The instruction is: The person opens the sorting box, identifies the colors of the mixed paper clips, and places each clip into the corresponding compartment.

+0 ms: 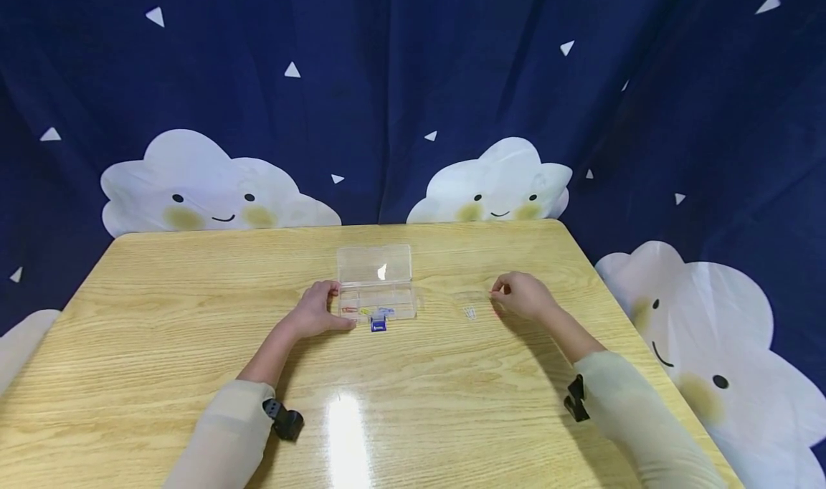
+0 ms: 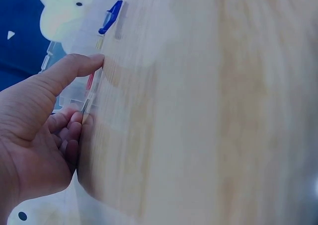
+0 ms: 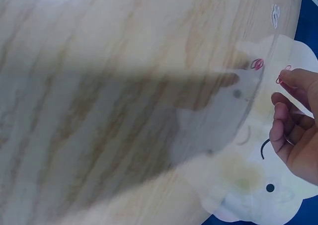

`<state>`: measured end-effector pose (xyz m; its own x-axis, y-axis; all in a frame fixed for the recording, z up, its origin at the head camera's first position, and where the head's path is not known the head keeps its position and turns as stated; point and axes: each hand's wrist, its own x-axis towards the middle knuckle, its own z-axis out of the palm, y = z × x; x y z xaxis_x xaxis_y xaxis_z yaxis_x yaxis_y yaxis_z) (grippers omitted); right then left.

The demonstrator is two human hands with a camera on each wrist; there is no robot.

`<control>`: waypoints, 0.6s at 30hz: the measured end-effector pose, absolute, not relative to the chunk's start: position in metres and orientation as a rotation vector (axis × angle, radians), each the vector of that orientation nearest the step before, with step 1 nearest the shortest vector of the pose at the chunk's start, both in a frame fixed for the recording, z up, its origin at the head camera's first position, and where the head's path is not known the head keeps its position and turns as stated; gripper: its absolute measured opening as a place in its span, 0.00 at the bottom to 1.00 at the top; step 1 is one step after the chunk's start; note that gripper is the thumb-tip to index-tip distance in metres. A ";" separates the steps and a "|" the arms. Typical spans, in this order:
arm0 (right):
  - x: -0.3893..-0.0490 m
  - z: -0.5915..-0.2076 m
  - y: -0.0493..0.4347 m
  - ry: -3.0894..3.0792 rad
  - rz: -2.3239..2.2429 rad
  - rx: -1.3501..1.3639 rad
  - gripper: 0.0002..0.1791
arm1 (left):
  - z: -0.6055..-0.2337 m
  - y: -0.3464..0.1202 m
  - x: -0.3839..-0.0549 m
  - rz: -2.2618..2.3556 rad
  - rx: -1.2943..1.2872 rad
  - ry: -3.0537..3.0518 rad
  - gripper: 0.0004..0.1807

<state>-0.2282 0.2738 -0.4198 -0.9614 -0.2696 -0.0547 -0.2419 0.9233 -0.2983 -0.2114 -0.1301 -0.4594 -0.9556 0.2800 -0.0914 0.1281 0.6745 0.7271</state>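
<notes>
A clear plastic compartment box (image 1: 404, 304) lies on the table with its lid (image 1: 374, 263) tipped back. Inside are red (image 1: 349, 310), yellow and blue paper clips (image 1: 386, 310), in separate groups. A blue latch (image 1: 378, 324) juts from the front edge. My left hand (image 1: 316, 310) grips the box's left end, thumb along the front wall and fingers around the far side. To the right, my right hand (image 1: 524, 295) pinches a pinkish-red paper clip (image 3: 279, 79) between thumb and index finger, above the table. More pinkish-red clips (image 3: 257, 64) lie below it.
A small group of white paper clips (image 1: 470, 312) lies between the box and my right hand. The wooden table (image 1: 452, 403) ends at a dark blue curtain (image 1: 387, 80) with clouds, behind and at the right.
</notes>
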 end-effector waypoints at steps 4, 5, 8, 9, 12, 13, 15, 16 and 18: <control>-0.229 -0.417 0.266 2.995 -0.444 -0.415 0.08 | -0.459 -0.129 -0.211 1.153 0.347 2.693 0.39; -0.229 -0.416 0.264 2.993 -0.446 -0.424 0.08 | -0.459 -0.129 -0.211 1.153 0.347 2.691 0.39; -0.231 -0.415 0.258 2.981 -0.453 -0.446 0.08 | -0.458 -0.128 -0.210 1.151 0.336 2.686 0.40; -0.231 -0.415 0.256 2.971 -0.460 -0.449 0.08 | -0.458 -0.128 -0.210 1.149 0.330 2.684 0.40; -0.232 -0.415 0.250 2.945 -0.485 -0.458 0.09 | -0.458 -0.128 -0.209 1.142 0.332 2.686 0.40; -0.232 -0.415 0.248 2.938 -0.493 -0.463 0.09 | -0.457 -0.128 -0.209 1.142 0.332 2.685 0.40; -0.233 -0.415 0.245 2.929 -0.510 -0.473 0.09 | -0.457 -0.128 -0.209 1.140 0.329 2.685 0.40; -0.233 -0.415 0.243 2.930 -0.512 -0.485 0.09 | -0.457 -0.128 -0.209 1.139 0.325 2.685 0.40; -0.234 -0.415 0.241 2.924 -0.515 -0.493 0.09 | -0.457 -0.129 -0.210 1.139 0.322 2.684 0.41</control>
